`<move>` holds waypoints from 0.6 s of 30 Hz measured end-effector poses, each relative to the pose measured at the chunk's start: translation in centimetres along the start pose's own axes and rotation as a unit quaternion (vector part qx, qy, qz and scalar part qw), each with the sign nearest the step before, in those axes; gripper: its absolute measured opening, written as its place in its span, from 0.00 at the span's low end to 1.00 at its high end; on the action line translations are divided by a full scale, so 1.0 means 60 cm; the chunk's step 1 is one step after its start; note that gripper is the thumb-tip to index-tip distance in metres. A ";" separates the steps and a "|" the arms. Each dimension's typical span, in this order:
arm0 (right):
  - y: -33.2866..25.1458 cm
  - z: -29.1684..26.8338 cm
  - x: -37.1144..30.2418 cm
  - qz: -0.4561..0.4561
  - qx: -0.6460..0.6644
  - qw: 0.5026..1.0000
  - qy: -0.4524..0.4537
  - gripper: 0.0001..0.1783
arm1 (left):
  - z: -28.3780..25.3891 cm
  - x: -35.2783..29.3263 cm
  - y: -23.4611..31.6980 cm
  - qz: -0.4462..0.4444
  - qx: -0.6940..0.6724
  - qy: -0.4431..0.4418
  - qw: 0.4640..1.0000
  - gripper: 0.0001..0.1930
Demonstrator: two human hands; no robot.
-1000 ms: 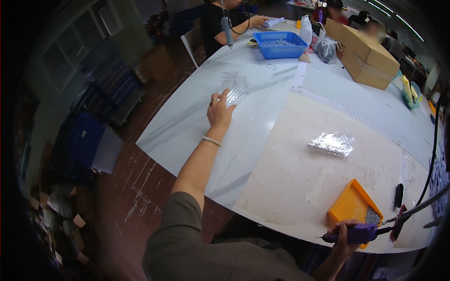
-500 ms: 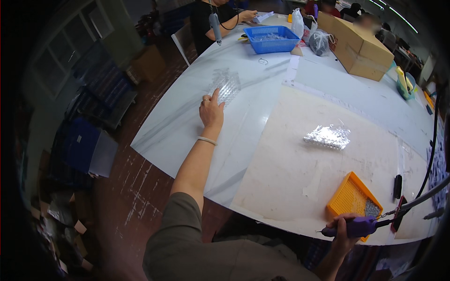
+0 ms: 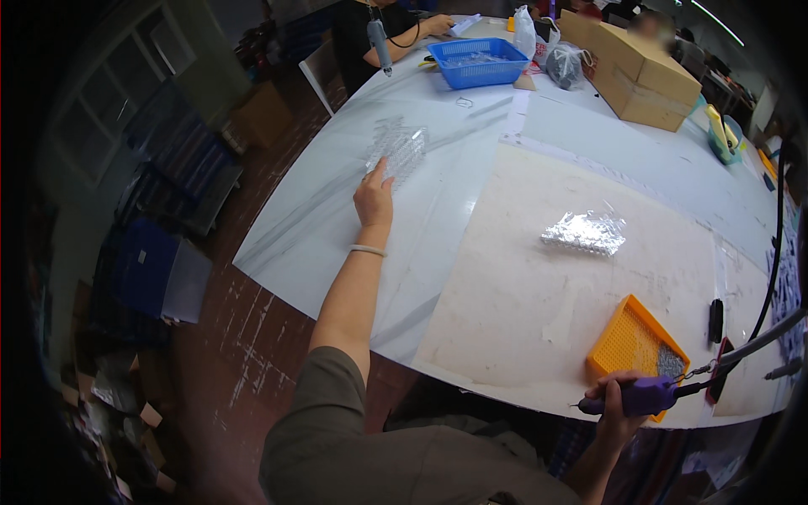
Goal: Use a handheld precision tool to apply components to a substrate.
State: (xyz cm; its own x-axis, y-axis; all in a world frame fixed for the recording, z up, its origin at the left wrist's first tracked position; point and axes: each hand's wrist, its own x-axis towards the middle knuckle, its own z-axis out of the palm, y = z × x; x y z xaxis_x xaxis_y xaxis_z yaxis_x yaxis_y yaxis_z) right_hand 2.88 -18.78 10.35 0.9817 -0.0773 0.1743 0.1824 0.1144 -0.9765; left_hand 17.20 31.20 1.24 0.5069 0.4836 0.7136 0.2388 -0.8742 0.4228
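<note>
My left hand point(image 3: 373, 200) reaches far out over the white table, its index finger stretched onto a spread of clear plastic pieces point(image 3: 406, 150). It touches them without lifting any that I can see; the other fingers are partly hidden. Low at the table's front edge, my right hand point(image 3: 619, 414) is wrapped round a purple electric screwdriver point(image 3: 644, 396), its thin tip pointing left. Just behind that hand lies a tilted-looking orange tray point(image 3: 608, 345) with small grey metal parts, probably screws point(image 3: 670, 362), in its right corner. A shiny heap of clear plastic pieces point(image 3: 584, 233) rests mid-table.
A blue basket point(image 3: 476, 74) with clear pieces, plastic bags point(image 3: 564, 66) and a cardboard box point(image 3: 644, 80) stand at the back. A co-worker point(image 3: 370, 38) sits at the far left near a hanging screwdriver point(image 3: 379, 46). A black object point(image 3: 715, 321) and cables point(image 3: 762, 341) lie right.
The view has shifted slightly. My left index finger stays on the clear pieces, with the thumb now closer to it. My right hand still holds the screwdriver in much the same place.
</note>
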 end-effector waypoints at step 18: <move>0.013 -0.027 -0.017 -0.040 -0.029 0.999 -0.023 0.11 | -0.126 -0.117 0.104 -0.230 -0.360 -0.107 0.898 0.24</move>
State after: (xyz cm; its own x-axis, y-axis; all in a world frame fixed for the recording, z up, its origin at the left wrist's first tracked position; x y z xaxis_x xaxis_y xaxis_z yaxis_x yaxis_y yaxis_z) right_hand 1.94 -20.24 9.19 0.9661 -0.0372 0.2556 0.2573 0.0529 -0.9649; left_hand 8.90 22.68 3.10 0.6574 0.7000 0.2791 -0.0934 -0.2918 0.9519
